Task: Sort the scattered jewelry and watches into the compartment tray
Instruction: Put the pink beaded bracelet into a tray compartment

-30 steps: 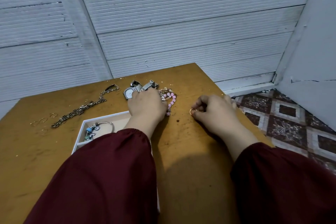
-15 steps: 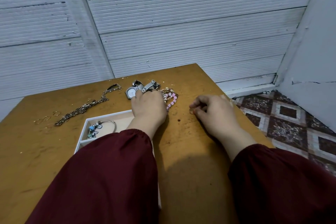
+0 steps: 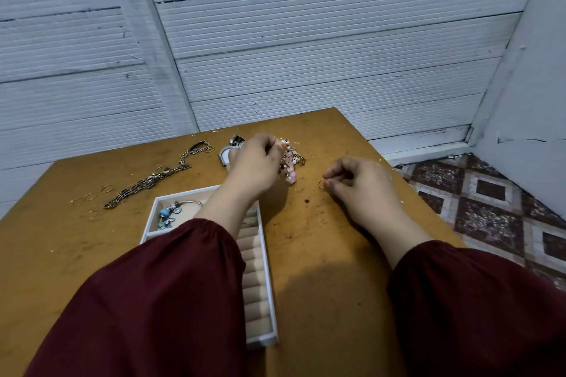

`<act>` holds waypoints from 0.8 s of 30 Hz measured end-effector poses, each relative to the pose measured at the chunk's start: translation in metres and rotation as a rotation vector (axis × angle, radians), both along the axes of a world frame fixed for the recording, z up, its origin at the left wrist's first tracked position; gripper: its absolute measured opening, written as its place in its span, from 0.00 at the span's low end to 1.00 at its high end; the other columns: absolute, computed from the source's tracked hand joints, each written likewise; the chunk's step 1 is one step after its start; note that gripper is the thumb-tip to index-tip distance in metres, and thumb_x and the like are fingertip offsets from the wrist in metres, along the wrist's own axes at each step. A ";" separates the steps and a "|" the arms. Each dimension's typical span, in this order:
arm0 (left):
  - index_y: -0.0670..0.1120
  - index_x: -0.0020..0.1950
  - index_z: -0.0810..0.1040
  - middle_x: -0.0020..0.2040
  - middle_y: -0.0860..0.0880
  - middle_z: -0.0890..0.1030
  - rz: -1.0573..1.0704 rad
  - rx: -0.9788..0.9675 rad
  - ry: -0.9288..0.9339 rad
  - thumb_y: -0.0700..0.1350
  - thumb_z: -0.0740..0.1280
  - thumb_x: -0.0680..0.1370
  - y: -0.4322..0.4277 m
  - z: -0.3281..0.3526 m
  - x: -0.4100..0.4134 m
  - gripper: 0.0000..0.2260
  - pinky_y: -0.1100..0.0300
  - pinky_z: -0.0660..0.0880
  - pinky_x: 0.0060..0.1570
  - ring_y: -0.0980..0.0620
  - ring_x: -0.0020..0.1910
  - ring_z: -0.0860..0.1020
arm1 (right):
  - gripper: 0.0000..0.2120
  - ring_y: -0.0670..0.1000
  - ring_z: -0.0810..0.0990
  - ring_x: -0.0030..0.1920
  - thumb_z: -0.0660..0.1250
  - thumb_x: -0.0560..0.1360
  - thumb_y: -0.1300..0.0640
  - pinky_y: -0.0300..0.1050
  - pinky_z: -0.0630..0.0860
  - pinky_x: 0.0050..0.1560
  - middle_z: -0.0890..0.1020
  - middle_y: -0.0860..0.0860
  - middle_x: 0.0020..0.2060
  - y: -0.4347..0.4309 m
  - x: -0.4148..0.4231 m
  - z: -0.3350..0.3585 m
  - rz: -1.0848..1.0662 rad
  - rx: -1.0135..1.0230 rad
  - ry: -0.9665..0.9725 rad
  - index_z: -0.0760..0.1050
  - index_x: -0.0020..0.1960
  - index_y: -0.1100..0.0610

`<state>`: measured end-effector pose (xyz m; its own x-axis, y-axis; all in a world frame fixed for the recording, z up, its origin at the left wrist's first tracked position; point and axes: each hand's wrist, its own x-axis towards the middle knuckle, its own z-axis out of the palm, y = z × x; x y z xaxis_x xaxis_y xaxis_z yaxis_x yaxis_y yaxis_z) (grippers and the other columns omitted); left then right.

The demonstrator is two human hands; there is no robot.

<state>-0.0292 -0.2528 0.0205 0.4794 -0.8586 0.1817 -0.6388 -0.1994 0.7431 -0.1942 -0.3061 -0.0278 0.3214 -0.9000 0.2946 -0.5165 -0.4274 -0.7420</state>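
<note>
Dangling from pinched fingers of left hand (image 3: 257,164), pink bead bracelet (image 3: 290,170) is held at frame centre; thin ring (image 3: 321,184) is pinched by right hand (image 3: 360,182); compartment tray (image 3: 263,341) lies lower left of both hands, long axis running down frame, left hand nearer.

The left hand (image 3: 254,165) is now lifted off the table (image 3: 321,239). The bracelet (image 3: 289,173), flat beside it a second ago, is pinched in its fingers and raised, hanging just right of the hand. The band of the watch (image 3: 226,154), earlier seen beyond the hand, is mostly hidden behind it. The right column of rolls in the tray (image 3: 267,269) is uncovered beside the left sleeve (image 3: 171,285).
</note>
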 end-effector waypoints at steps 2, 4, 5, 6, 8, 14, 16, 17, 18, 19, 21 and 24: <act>0.47 0.44 0.75 0.35 0.50 0.75 -0.039 -0.069 0.101 0.47 0.60 0.81 0.006 0.007 -0.001 0.09 0.60 0.76 0.41 0.48 0.43 0.79 | 0.08 0.52 0.79 0.47 0.73 0.70 0.52 0.58 0.75 0.53 0.80 0.40 0.35 0.000 0.001 -0.001 0.006 0.006 -0.008 0.75 0.35 0.43; 0.43 0.47 0.75 0.37 0.48 0.74 -0.074 -0.110 0.216 0.43 0.60 0.81 0.014 0.015 -0.005 0.07 0.70 0.71 0.29 0.56 0.32 0.74 | 0.07 0.52 0.80 0.47 0.73 0.70 0.51 0.59 0.75 0.53 0.81 0.40 0.35 0.001 0.001 -0.001 0.010 0.011 -0.020 0.76 0.36 0.42; 0.44 0.45 0.75 0.38 0.49 0.74 -0.083 -0.127 0.239 0.43 0.60 0.81 0.018 0.018 -0.005 0.07 0.69 0.70 0.30 0.57 0.32 0.72 | 0.07 0.52 0.80 0.47 0.72 0.70 0.51 0.59 0.75 0.53 0.81 0.40 0.36 0.002 0.001 0.000 0.012 0.007 -0.026 0.76 0.36 0.42; 0.46 0.43 0.74 0.37 0.50 0.74 -0.087 -0.140 0.237 0.43 0.60 0.81 0.020 0.020 -0.003 0.08 0.67 0.70 0.34 0.58 0.32 0.72 | 0.07 0.52 0.80 0.47 0.72 0.70 0.52 0.60 0.75 0.53 0.81 0.40 0.36 0.003 0.001 0.000 0.011 0.002 -0.030 0.76 0.37 0.42; 0.48 0.39 0.73 0.34 0.52 0.73 -0.078 -0.164 0.241 0.44 0.61 0.80 0.028 0.025 0.000 0.10 0.70 0.68 0.32 0.61 0.29 0.71 | 0.06 0.52 0.80 0.46 0.72 0.70 0.52 0.60 0.75 0.53 0.81 0.40 0.35 0.006 0.001 0.000 0.014 0.003 -0.046 0.76 0.37 0.42; 0.38 0.49 0.73 0.39 0.46 0.74 -0.104 -0.285 0.367 0.40 0.60 0.81 0.063 0.046 -0.001 0.06 0.76 0.68 0.27 0.62 0.29 0.74 | 0.03 0.46 0.80 0.45 0.71 0.69 0.53 0.54 0.77 0.51 0.81 0.41 0.35 0.019 0.002 0.006 0.080 0.034 -0.154 0.79 0.38 0.45; 0.39 0.49 0.73 0.38 0.49 0.75 -0.111 -0.328 0.425 0.39 0.59 0.81 0.079 0.052 0.000 0.05 0.76 0.68 0.27 0.67 0.27 0.75 | 0.09 0.40 0.79 0.41 0.72 0.71 0.61 0.42 0.76 0.45 0.81 0.43 0.37 0.025 0.002 0.010 0.097 0.044 -0.229 0.78 0.38 0.48; 0.40 0.48 0.73 0.38 0.50 0.76 -0.104 -0.343 0.434 0.39 0.60 0.81 0.087 0.053 0.002 0.05 0.76 0.69 0.28 0.68 0.28 0.74 | 0.10 0.39 0.78 0.38 0.72 0.71 0.62 0.38 0.76 0.40 0.81 0.45 0.37 0.030 0.003 0.013 0.103 0.054 -0.273 0.78 0.38 0.49; 0.42 0.47 0.74 0.39 0.51 0.77 -0.085 -0.358 0.425 0.41 0.60 0.81 0.094 0.053 0.006 0.05 0.76 0.69 0.30 0.68 0.29 0.74 | 0.10 0.38 0.78 0.36 0.72 0.71 0.63 0.35 0.76 0.36 0.81 0.46 0.38 0.035 0.006 0.015 0.109 0.073 -0.315 0.78 0.38 0.49; 0.45 0.46 0.75 0.40 0.52 0.78 -0.061 -0.368 0.406 0.43 0.61 0.81 0.101 0.053 0.010 0.06 0.76 0.69 0.33 0.68 0.30 0.73 | 0.09 0.38 0.78 0.34 0.72 0.71 0.64 0.35 0.76 0.34 0.81 0.47 0.38 0.040 0.008 0.017 0.121 0.092 -0.357 0.79 0.39 0.50; 0.47 0.44 0.76 0.40 0.53 0.77 -0.031 -0.392 0.400 0.44 0.62 0.80 0.116 0.053 0.013 0.06 0.77 0.67 0.32 0.68 0.30 0.72 | 0.08 0.43 0.80 0.36 0.73 0.71 0.64 0.43 0.80 0.36 0.81 0.49 0.38 0.051 0.013 0.018 0.137 0.133 -0.431 0.80 0.39 0.52; 0.45 0.42 0.73 0.32 0.55 0.78 -0.025 -0.437 0.498 0.40 0.60 0.81 0.137 0.055 0.011 0.08 0.76 0.67 0.27 0.66 0.26 0.73 | 0.08 0.50 0.81 0.40 0.73 0.70 0.64 0.42 0.79 0.38 0.82 0.51 0.40 0.069 0.022 0.019 0.155 0.117 -0.470 0.80 0.40 0.52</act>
